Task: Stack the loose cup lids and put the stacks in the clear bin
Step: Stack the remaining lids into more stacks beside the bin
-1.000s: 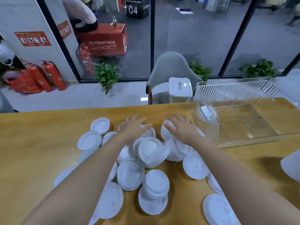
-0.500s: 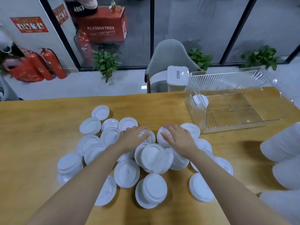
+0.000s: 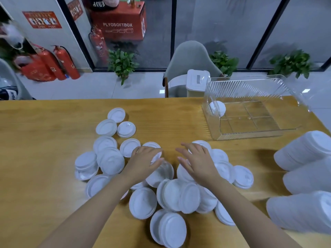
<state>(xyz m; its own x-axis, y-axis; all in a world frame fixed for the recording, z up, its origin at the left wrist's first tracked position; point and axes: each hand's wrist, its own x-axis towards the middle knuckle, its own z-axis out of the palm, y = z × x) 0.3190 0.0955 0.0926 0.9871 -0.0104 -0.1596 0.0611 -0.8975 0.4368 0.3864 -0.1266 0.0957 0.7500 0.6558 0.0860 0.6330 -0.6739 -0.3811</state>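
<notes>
You are laying your left hand (image 3: 145, 161) and right hand (image 3: 197, 162) flat, fingers spread and grasping nothing, on the lids (image 3: 143, 203) heaped near-left of the bin (image 3: 250, 86), probably to gather them for stacking. One lid (image 3: 218, 108) is sitting inside the bin's left end.

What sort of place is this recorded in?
Likely an office or studio workspace rather than a café: black-framed glass partition walls, red fire extinguishers standing on the floor, and a red box printed PLYOSOFTBOX behind the glass.
</notes>
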